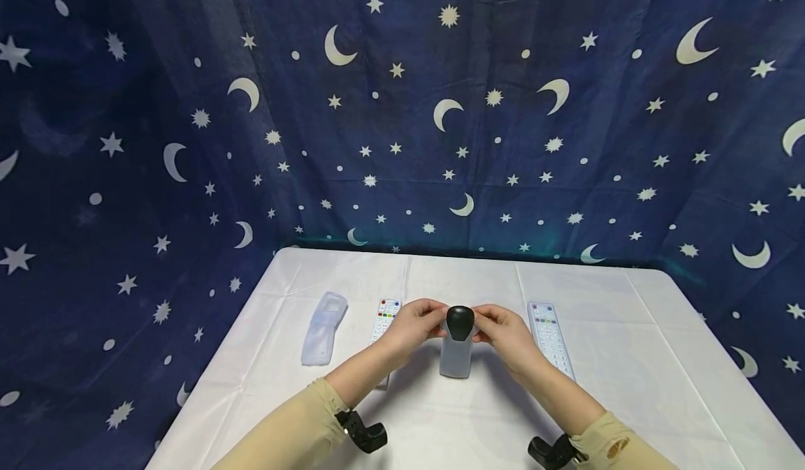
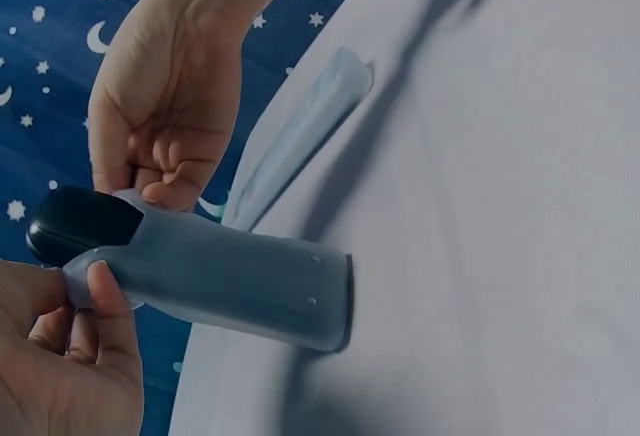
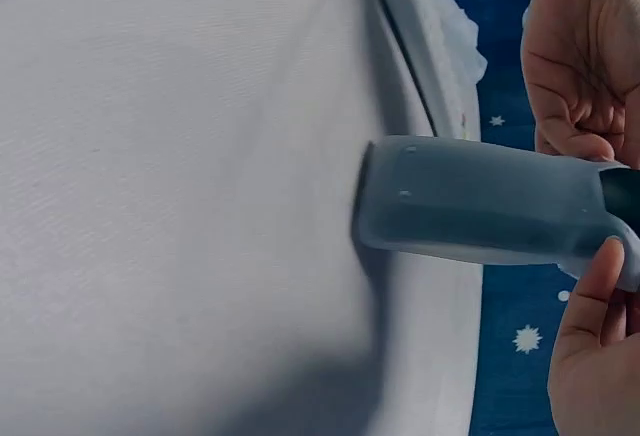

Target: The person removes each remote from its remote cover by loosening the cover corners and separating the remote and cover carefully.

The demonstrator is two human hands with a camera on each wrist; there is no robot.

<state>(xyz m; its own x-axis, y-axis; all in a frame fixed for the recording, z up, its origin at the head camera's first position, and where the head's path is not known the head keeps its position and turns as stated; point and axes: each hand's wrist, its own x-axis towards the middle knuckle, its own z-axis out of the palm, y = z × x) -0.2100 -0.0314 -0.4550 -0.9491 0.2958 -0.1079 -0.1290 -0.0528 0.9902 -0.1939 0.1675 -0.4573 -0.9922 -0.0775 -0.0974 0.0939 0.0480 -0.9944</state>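
- Between both hands, in front of the body at the white table (image 1: 648,358): translucent sleeve (image 1: 455,361), with black device (image 1: 460,320) showing at its mouth.
- Left hand (image 1: 411,326): pinching one side of the rim; right hand (image 1: 506,334): pinching the opposite side.
- Lower end close to the table; contact, impossible to tell.
- Sleeve probably light, soft, a little clinging; device probably stiff, smooth, slippery.
- Best to hold the rim at both sides, gently, against tearing.

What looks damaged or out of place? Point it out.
The right sleeve has a brown patch, possibly a hole, odd because the rest is plain. The black remote pokes out of its cover, but the left hand and right hand pinch that cover, so this looks like ordinary handling.
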